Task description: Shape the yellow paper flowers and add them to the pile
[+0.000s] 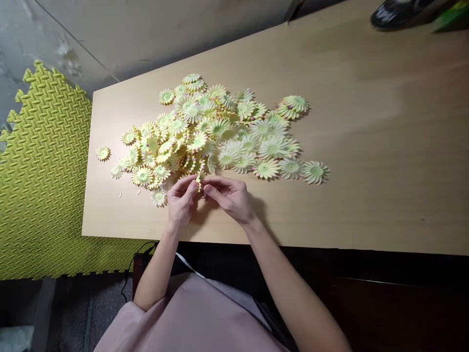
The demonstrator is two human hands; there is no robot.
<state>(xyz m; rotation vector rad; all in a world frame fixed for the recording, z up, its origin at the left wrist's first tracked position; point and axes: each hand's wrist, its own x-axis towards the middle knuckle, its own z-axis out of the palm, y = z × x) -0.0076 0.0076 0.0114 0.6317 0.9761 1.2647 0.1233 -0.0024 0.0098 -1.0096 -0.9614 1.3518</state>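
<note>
Both my hands meet at the near edge of a heap of pale yellow-green daisy-like flower heads (220,129) lying on a wooden table. Between thumb and fingers, my left hand (181,200) pinches one small flower head (199,182), seen edge-on. My right hand (229,195) is closed beside it, thumb against the fingers, close to the same flower head; whether it grips part of it is hard to make out. Just left of my left hand lies a single flower head (159,197). Two loose petals (139,191) rest farther left.
The light wood table (366,186) stretches off to the right. Yellow interlocking foam matting (44,186) covers the left side. At the top right sit a shiny black object (394,13) and something green (452,18). A grey wall (164,29) stands behind the table.
</note>
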